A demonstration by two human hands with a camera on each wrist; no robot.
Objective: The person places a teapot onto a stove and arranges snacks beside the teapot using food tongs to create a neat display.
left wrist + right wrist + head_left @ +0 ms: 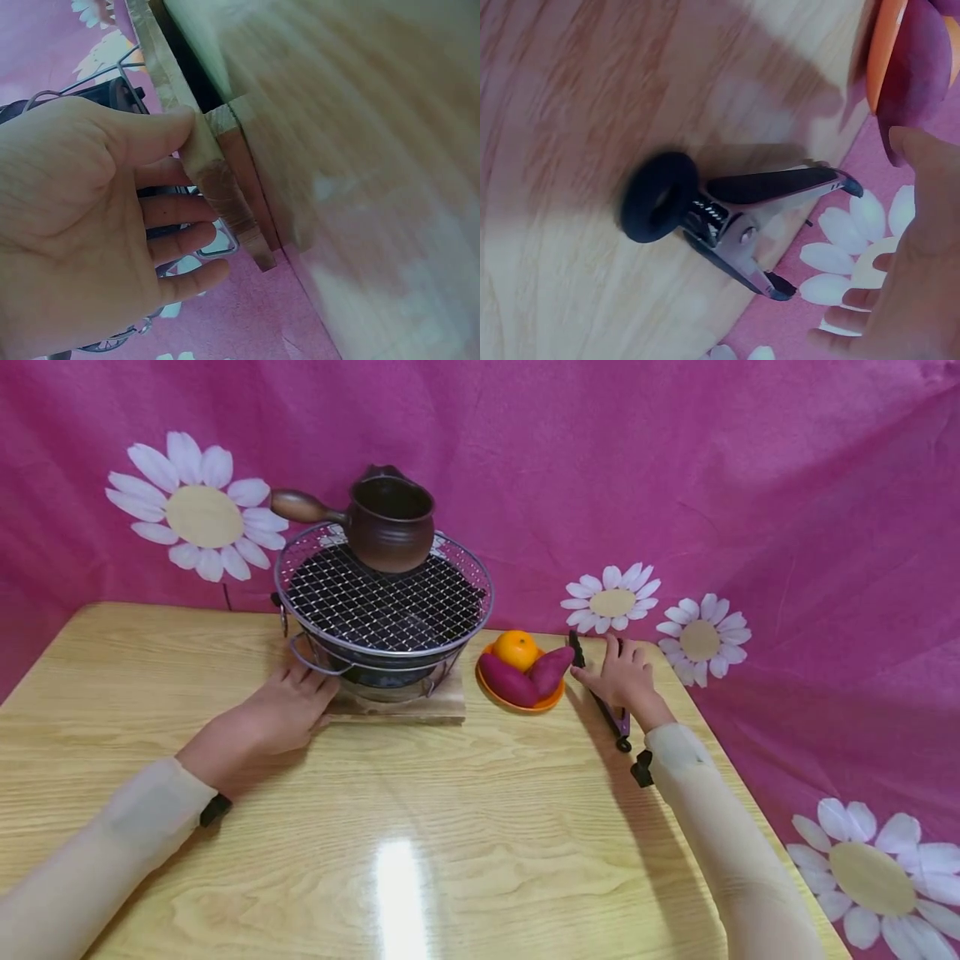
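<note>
My left hand point(288, 708) is at the left end of a wooden board point(420, 714) under a round tabletop grill point(384, 652). In the left wrist view its thumb touches the board's edge point(225, 196), and the other fingers extend fairly straight past it. My right hand point(628, 677) hovers over black tongs point(606, 714) with a ring at the handle end, lying at the table's right side. From the right wrist view, the fingers are spread, with a gap to the tongs point(742, 229).
A dark brown side-handled clay pot point(393, 539) sits on the grill's wire mesh. Between grill and tongs, an orange plate point(517, 708) bears purple sweet potatoes point(507, 681) and an orange point(516, 650). A pink flowered cloth point(525, 468) hangs behind the wooden table point(315, 860).
</note>
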